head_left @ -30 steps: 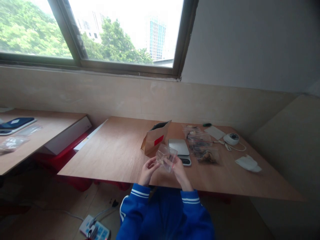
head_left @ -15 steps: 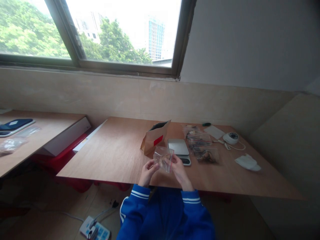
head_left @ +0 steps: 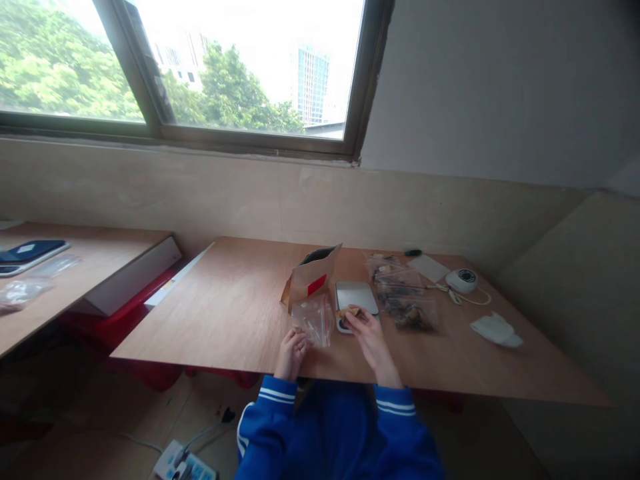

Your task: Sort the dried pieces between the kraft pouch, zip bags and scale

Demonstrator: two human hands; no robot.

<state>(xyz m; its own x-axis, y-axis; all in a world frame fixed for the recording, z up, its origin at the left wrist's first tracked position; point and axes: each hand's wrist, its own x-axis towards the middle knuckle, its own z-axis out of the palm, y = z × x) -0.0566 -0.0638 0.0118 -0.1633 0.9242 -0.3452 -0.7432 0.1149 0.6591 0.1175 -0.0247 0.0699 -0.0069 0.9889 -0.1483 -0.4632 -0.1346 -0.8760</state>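
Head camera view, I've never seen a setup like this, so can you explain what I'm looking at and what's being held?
There's no machine here: these are a person's two bare hands. One camera, worn on the head, takes every picture, looking forward and down.

The left hand grips a clear bag near its lower edge. The right hand holds a brown piece at the near end of the scale; whether it touches the scale, I can't tell.

On the table, a paper bag stands open left of the scale. To the right lie filled bags, a white card and a round white device.
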